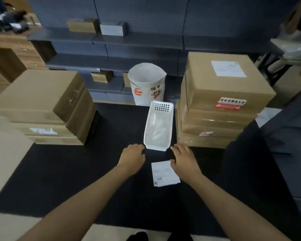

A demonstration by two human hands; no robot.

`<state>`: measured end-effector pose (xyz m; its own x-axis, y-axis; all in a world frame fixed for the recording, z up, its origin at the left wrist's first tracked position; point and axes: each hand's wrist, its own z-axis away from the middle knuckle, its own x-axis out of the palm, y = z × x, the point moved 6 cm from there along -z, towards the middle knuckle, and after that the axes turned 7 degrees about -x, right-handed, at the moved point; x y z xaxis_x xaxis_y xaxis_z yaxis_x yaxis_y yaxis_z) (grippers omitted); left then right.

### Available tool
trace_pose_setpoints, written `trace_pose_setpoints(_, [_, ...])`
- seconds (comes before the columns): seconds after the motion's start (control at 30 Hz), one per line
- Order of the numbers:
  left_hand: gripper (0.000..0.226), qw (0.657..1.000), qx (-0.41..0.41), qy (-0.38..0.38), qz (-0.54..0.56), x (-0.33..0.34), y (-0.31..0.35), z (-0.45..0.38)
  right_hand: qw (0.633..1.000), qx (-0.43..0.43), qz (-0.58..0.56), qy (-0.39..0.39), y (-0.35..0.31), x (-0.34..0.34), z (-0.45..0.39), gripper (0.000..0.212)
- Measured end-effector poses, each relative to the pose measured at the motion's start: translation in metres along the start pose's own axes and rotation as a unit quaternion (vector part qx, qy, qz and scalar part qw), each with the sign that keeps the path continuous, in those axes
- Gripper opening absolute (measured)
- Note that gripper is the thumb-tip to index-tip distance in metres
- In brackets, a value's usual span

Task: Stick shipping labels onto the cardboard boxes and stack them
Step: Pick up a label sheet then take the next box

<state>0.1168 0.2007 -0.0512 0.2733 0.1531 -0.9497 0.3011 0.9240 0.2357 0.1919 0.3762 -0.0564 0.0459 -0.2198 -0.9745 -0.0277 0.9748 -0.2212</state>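
Two stacks of brown cardboard boxes stand on a black mat [76, 171]. The left stack [42, 105] has a bare top. The right stack [221, 105] carries a white shipping label [228, 68] on its top box and a red sticker [230, 103] on that box's front. A small pile of white shipping labels [163, 174] lies flat on the mat. My left hand [131, 158] hovers palm down just left of it, fingers curled, holding nothing. My right hand [184, 158] rests over the pile's right edge, fingers spread.
A white plastic basket [159, 126] with white backing paper inside stands between the stacks, just beyond my hands. Behind it is a white paper bin [147, 84]. Dark metal shelves [111, 42] with small boxes fill the background. A wooden desk [10, 53] is at the far left.
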Motion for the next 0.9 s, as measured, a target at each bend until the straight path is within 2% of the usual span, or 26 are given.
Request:
trace_pose_setpoints(0.23, [0.04,0.994,0.047,-0.095,-0.014,0.069,0.005,0.016,0.986,0.076,-0.05,-0.138,0.008,0.066,0.021,0.058])
trace_pose_setpoints(0.33, [0.046,0.991,0.062,-0.121,-0.014,0.097,0.013,0.02,0.973,0.126,-0.098,-0.166,0.013,0.087,0.025,0.057])
trace_pose_setpoints(0.57, [0.067,0.982,0.102,-0.133,-0.087,0.135,0.022,0.021,0.968,0.147,-0.125,-0.157,0.013,0.113,0.039,0.043])
trace_pose_setpoints(0.8, [0.063,0.976,0.138,-0.12,-0.118,0.132,0.022,0.017,0.959,0.161,-0.178,-0.15,0.02,0.113,0.043,0.041])
trace_pose_setpoints(0.9, [0.052,0.973,0.146,-0.133,-0.116,0.128,0.022,0.017,0.96,0.152,-0.177,-0.153,0.023,0.114,0.043,0.042])
